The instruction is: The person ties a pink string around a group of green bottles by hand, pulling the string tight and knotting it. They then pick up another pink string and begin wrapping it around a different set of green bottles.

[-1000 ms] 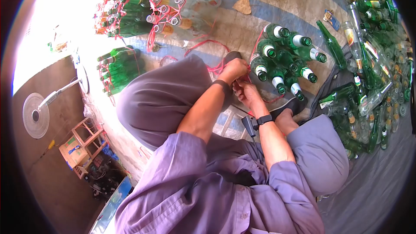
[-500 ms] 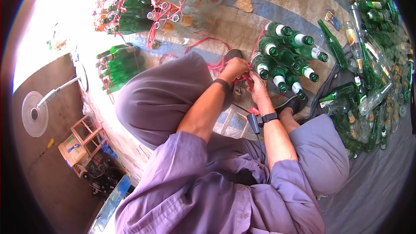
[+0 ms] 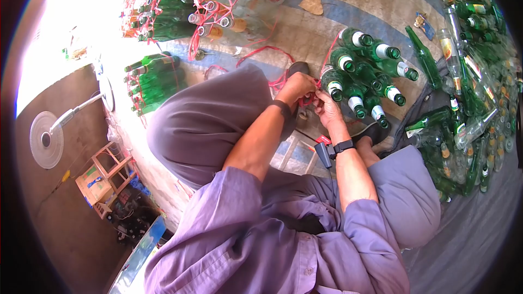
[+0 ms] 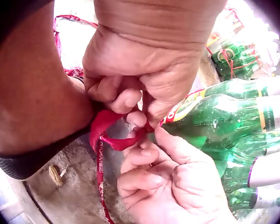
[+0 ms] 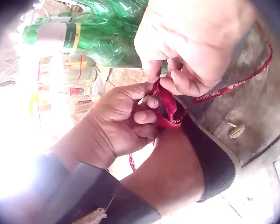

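The right hand (image 3: 329,111) had shifted toward the dark sheet's edge (image 3: 420,103), nearer the green bottles (image 3: 365,72) than the left hand (image 3: 299,87); both pinched red ribbon (image 4: 102,125).

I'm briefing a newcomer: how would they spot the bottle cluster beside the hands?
In the head view, find the jumbled bottle pile along the right edge. Left of it, just beyond the person's right hand, which pinches red ribbon, sits the bottle cluster. Unlike the sprawling pile, its green bottles are packed close, most necks white-labelled, mouths toward the camera.
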Motion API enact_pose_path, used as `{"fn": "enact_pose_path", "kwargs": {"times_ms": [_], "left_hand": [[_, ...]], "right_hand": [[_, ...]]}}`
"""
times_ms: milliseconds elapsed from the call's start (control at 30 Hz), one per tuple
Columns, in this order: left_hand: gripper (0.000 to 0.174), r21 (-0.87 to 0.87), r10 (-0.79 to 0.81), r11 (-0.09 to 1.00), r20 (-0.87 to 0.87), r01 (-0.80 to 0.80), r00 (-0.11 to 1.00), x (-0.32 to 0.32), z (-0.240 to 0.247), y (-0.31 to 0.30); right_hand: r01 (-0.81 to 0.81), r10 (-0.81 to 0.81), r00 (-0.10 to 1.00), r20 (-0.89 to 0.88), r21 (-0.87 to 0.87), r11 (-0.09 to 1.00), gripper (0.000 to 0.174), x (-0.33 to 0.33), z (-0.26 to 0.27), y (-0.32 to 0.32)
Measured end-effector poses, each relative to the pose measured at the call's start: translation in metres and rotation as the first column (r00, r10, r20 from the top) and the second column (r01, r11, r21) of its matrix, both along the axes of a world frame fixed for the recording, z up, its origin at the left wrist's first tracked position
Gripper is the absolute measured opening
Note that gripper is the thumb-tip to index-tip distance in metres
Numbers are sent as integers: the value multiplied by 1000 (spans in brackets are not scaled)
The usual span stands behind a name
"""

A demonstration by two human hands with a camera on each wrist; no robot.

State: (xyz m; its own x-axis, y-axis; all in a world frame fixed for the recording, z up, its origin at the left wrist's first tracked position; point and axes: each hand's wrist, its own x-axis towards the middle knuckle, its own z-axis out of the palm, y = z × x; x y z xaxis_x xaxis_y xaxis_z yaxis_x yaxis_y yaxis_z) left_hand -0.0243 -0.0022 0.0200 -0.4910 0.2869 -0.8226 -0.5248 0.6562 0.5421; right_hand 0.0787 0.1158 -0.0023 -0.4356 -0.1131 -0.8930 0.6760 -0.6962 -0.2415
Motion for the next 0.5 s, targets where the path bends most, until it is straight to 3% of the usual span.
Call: {"fn": "enact_pose_path", "kwargs": {"times_ms": [67, 200, 333, 433, 500], "left_hand": [[9, -43, -16, 999, 76, 19, 997, -4, 8, 0], [11, -100, -43, 994, 27, 45, 999, -5, 15, 3], [7, -151, -68, 986, -7, 66, 998, -10, 15, 0], [9, -156, -77, 985, -10, 75, 997, -14, 11, -4], [12, -138, -84, 987, -10, 82, 996, -15, 7, -6]], "right_hand": [[136, -135, 991, 17, -166, 977, 10, -2, 1, 0], [90, -94, 996, -7, -230, 969, 10, -7, 3, 0], [80, -81, 997, 4, -233, 969, 10, -8, 7, -3], [168, -175, 984, -21, -201, 965, 8, -6, 2, -10], [175, -173, 984, 29, -75, 982, 7, -6, 1, -13]]}}
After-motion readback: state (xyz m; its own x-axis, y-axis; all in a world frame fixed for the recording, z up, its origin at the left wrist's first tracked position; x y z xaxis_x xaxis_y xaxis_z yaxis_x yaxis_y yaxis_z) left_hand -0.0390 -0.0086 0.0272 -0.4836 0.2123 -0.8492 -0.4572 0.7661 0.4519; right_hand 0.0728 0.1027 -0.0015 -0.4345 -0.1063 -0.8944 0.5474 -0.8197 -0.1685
